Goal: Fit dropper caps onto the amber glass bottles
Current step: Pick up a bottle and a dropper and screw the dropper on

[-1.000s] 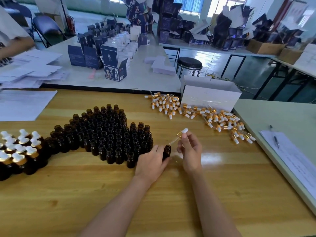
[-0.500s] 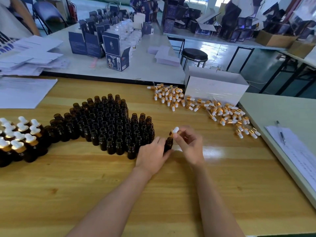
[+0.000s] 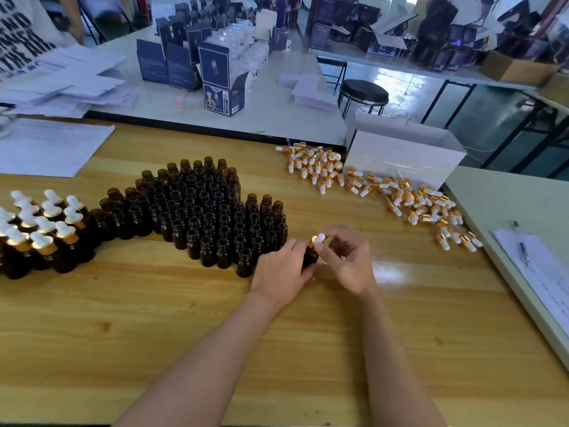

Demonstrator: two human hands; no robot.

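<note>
Left hand [image 3: 281, 274] steadies bottle [image 3: 310, 257] on surface [image 3: 184, 318]; right hand [image 3: 346, 260] pinches dropper cap [image 3: 318, 239], apparently seating it for threading.

Amber bottles [image 3: 212, 211], white-and-gold dropper caps [image 3: 320, 172], yellowish wood-grain table [image 3: 154, 318]

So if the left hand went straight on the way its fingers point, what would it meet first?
The amber bottle it already grips; beyond that, probably the right hand at the dropper cap.
</note>
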